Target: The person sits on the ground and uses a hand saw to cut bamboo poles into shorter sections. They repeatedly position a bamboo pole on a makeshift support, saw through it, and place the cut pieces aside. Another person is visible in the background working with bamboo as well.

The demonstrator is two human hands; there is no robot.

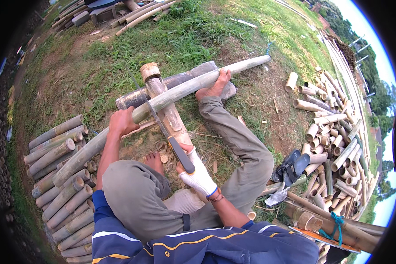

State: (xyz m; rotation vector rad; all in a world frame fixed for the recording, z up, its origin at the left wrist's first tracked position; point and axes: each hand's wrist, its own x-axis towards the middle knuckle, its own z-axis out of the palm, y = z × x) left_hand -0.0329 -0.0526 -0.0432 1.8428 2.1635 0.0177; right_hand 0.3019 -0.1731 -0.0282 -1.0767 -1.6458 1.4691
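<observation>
A long bamboo pole [180,91] lies slantwise before me, resting across a wooden block [169,115]. My left hand [122,122] is bare and wrapped round the pole, left of the block. In a white fingerless-looking glove, my right hand [194,171] grips the dark handle of a hand saw [180,154]. The saw's blade crosses the pole just right of my left hand; how deep it sits cannot be made out. My bare foot [214,84] presses on the pole further right.
Cut bamboo lengths [70,193] are stacked at the left. A loose heap of short bamboo pieces [339,145] spreads at the right, beside black sandals [291,167]. A dark log [180,79] lies beyond the pole. Blue twine [336,226] ties poles at the lower right.
</observation>
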